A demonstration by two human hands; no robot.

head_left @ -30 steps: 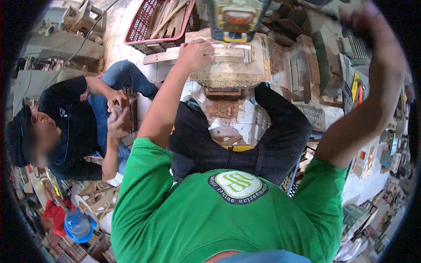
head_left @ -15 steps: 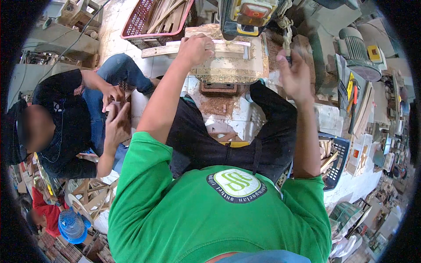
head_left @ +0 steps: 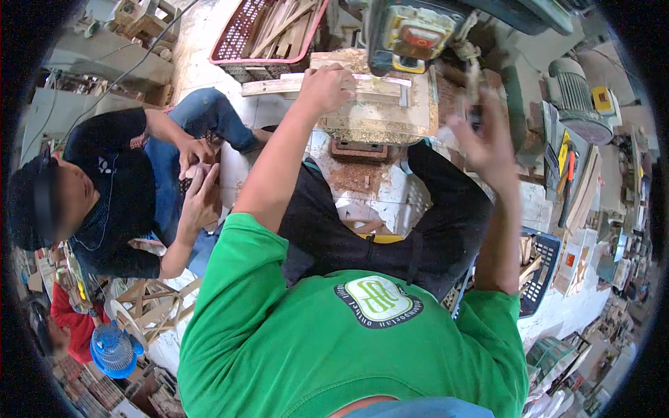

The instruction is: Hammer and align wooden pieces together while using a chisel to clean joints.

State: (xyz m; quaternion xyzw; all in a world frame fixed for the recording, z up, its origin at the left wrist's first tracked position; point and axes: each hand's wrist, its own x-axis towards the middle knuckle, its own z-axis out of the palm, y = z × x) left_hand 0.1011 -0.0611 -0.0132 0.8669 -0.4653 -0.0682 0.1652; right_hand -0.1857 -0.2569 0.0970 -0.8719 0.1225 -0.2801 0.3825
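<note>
My left hand (head_left: 327, 88) lies over light wooden strips (head_left: 268, 88) on the machine's board-topped table (head_left: 376, 129), its fingers curled down onto the wood. One strip shows a pinkish edge near my fingertips. At the right, my right hand (head_left: 486, 139) is raised and smeared by motion. It is around or beside the dark end of a lever (head_left: 476, 120), whose upper part looks wrapped in pale cloth. Whether its fingers grip the lever cannot be made out. Above the table hangs the machine's head with a switch box (head_left: 417, 38).
A red plastic crate (head_left: 233, 31) of wood pieces stands behind the strips. To my left sits a co-worker (head_left: 104, 188) holding a small piece in both hands. On the right are a grey motor (head_left: 575, 90), a hammer (head_left: 568, 174) and a dark blue crate (head_left: 540, 272).
The whole view has shifted slightly, moving the scene right and down. My right hand and the lever end have come lower. My left hand stays on the strips.
</note>
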